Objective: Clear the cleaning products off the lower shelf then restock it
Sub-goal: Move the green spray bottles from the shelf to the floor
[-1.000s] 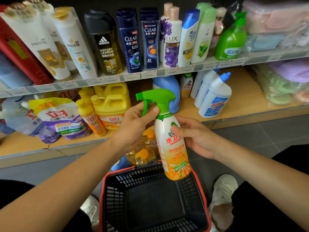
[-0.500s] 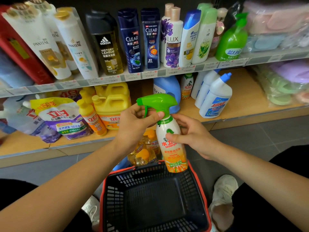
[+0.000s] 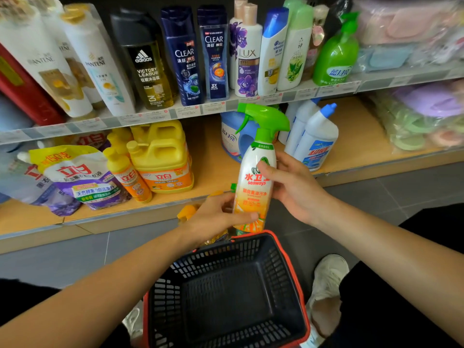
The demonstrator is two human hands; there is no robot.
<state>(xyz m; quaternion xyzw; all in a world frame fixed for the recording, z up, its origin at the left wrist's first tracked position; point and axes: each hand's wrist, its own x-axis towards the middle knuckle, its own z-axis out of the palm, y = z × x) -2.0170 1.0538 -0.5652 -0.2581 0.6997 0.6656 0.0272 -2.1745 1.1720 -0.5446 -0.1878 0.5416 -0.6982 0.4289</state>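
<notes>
The left hand (image 3: 216,214) has slid from the trigger to the base of the bottle (image 3: 254,189). Both hands' fingers (image 3: 242,216) clamp it upright, nozzle pointing left; the right hand (image 3: 295,190) sits above the left fingers.

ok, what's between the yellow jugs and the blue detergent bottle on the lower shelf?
Nothing. The head view shows only bare wood of the lower shelf between the yellow jugs and the blue detergent bottle.

Spray bottle (image 3: 253,182), green trigger on top, white fading to orange, is upright just in front of the lower shelf (image 3: 216,169). The left hand (image 3: 218,217) grips it low and the right hand (image 3: 293,187) mid-body. On the shelf: yellow jugs (image 3: 163,159), a slumped refill pouch (image 3: 80,177), a blue jug (image 3: 232,140) and white blue-capped bottles (image 3: 317,139), maybe three.
</notes>
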